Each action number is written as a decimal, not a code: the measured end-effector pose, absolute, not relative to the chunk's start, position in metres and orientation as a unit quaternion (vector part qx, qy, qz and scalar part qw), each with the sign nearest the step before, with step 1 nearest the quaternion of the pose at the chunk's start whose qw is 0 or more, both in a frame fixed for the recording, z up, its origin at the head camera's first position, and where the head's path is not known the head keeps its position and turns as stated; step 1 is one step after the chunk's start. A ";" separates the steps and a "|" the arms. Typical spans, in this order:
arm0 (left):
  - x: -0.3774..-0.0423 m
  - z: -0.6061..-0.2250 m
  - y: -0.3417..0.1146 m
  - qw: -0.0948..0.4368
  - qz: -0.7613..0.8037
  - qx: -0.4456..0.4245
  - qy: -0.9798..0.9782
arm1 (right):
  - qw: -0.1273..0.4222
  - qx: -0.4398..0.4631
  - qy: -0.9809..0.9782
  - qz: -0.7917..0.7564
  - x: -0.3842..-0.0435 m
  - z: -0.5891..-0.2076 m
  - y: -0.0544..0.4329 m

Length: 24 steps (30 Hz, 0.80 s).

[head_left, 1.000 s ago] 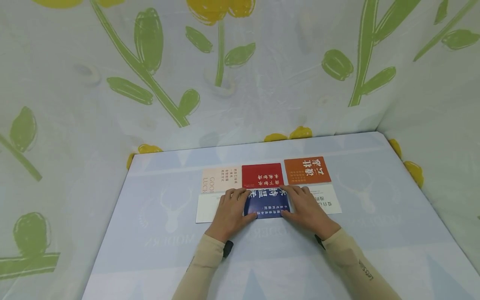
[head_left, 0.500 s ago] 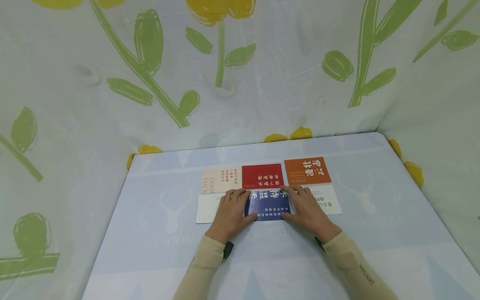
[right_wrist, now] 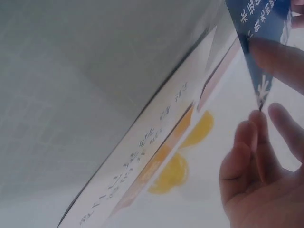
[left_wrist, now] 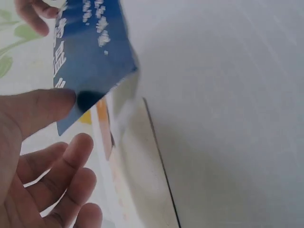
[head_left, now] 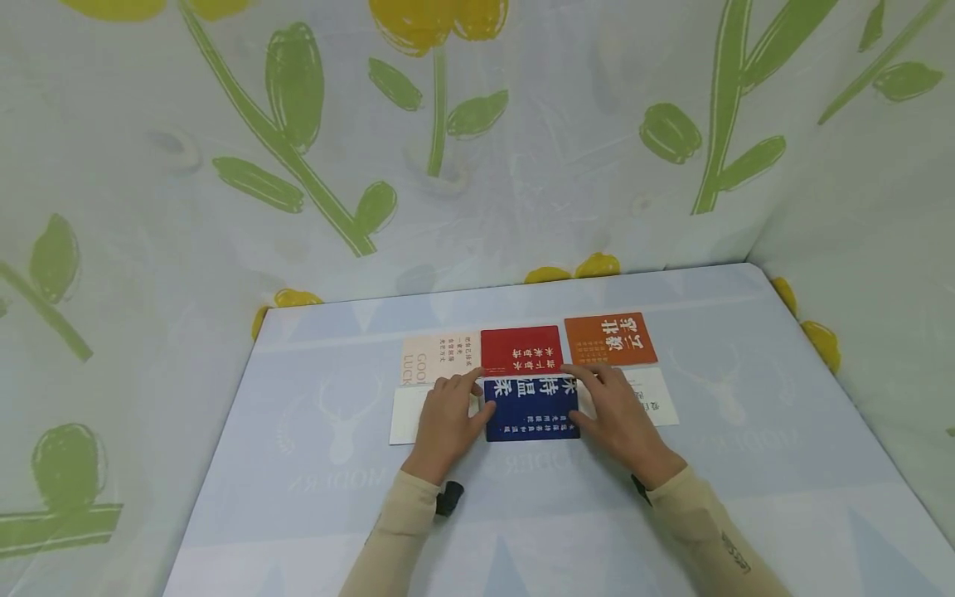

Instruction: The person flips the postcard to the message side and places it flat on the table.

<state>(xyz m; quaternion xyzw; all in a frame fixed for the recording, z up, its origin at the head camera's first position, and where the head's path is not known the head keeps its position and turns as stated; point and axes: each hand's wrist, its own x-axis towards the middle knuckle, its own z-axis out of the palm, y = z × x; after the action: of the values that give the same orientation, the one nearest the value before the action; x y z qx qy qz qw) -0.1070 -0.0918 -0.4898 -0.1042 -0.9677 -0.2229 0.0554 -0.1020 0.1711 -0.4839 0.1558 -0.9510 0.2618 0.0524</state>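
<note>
A dark blue postcard (head_left: pixel 531 414) with white Chinese lettering lies below the red postcard (head_left: pixel 520 348) in the head view. My left hand (head_left: pixel 448 419) is at its left edge, the thumb tip overlapping the edge and the fingers spread loosely. In the left wrist view, the left thumb (left_wrist: pixel 47 107) reaches over the card's face while the other fingers are apart from it. My right hand (head_left: pixel 619 414) is at the right edge, thumb tip on the edge and index finger extended near the upper right corner. Neither hand curls round the postcard.
A pale pink postcard (head_left: pixel 436 356) lies left of the red one, an orange postcard (head_left: pixel 610 340) right. White postcards flank the blue one, left (head_left: pixel 405 417) and right (head_left: pixel 660 398), each partly under a hand. A flower-printed curtain (head_left: pixel 552 182) borders the table (head_left: pixel 298 497).
Both hands have loosened from the blue postcard. The left hand has shifted left and its fingers have come off the card; the right thumb has moved out to the edge, showing more lettering.
</note>
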 end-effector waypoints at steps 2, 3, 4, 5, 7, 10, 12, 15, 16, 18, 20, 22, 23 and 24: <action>-0.106 -0.487 -0.093 0.047 -0.256 -0.092 -0.961 | 0.062 0.159 -0.949 0.264 -0.102 -0.482 0.172; -0.106 -0.486 -0.094 0.041 -0.270 -0.087 -0.958 | 0.067 0.160 -0.948 0.266 -0.101 -0.481 0.172; -0.105 -0.485 -0.094 0.034 -0.282 -0.082 -0.955 | 0.071 0.162 -0.947 0.267 -0.101 -0.480 0.172; -0.104 -0.483 -0.095 0.028 -0.292 -0.078 -0.953 | 0.076 0.162 -0.947 0.268 -0.101 -0.479 0.172; -0.103 -0.480 -0.095 0.014 -0.309 -0.072 -0.948 | 0.086 0.166 -0.945 0.268 -0.100 -0.477 0.173; -0.101 -0.477 -0.096 0.001 -0.322 -0.068 -0.944 | 0.101 0.172 -0.943 0.267 -0.098 -0.475 0.173; -0.100 -0.476 -0.096 -0.003 -0.327 -0.069 -0.942 | 0.107 0.175 -0.941 0.270 -0.097 -0.475 0.174; -0.099 -0.476 -0.097 -0.005 -0.333 -0.071 -0.940 | 0.105 0.167 -0.939 0.280 -0.096 -0.475 0.176; -0.099 -0.476 -0.097 -0.004 -0.334 -0.072 -0.940 | 0.103 0.161 -0.939 0.286 -0.096 -0.475 0.177; -0.099 -0.476 -0.097 -0.001 -0.338 -0.075 -0.938 | 0.095 0.145 -0.938 0.299 -0.095 -0.475 0.178; -0.098 -0.476 -0.097 0.004 -0.342 -0.078 -0.937 | 0.080 0.128 -0.936 0.318 -0.094 -0.475 0.180; -0.097 -0.476 -0.097 0.011 -0.346 -0.081 -0.935 | 0.056 0.109 -0.930 0.346 -0.094 -0.474 0.183; -0.097 -0.476 -0.097 0.014 -0.348 -0.082 -0.934 | 0.039 0.100 -0.926 0.362 -0.094 -0.473 0.184; -0.097 -0.476 -0.097 0.018 -0.350 -0.082 -0.933 | 0.019 0.092 -0.921 0.379 -0.093 -0.472 0.185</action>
<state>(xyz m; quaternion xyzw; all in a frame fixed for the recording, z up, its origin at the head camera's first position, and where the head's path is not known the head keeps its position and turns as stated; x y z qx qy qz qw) -0.0967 -0.0972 -0.4756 -0.0822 -0.9330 -0.3500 0.0179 -0.0932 0.1854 -0.4722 0.0919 -0.9205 0.3792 0.0192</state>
